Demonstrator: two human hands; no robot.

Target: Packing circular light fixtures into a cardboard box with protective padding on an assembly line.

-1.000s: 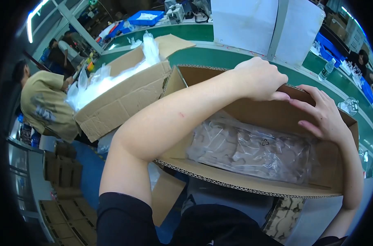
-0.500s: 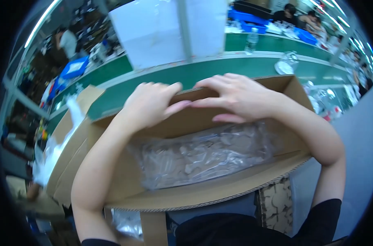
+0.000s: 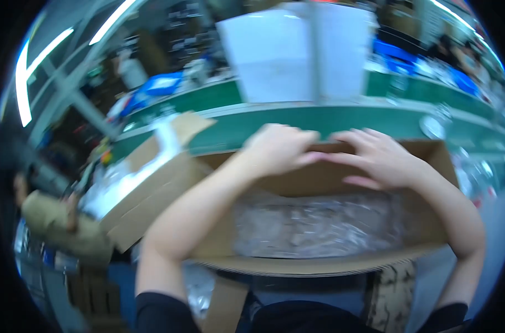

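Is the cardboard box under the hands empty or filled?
Filled: the cardboard box is open on top, and crinkled clear plastic bags cover its inside.

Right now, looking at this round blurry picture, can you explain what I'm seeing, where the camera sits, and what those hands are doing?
The camera sits on a person's head, looking down; its fisheye lens bends the edges. There is no machine, only two bare hands. The left hand and right hand both rest on the far flap of an open cardboard box, which holds clear plastic bags. To the left is a second open box with plastic inside. Behind runs a green workbench. Another person in a tan top is at far left.
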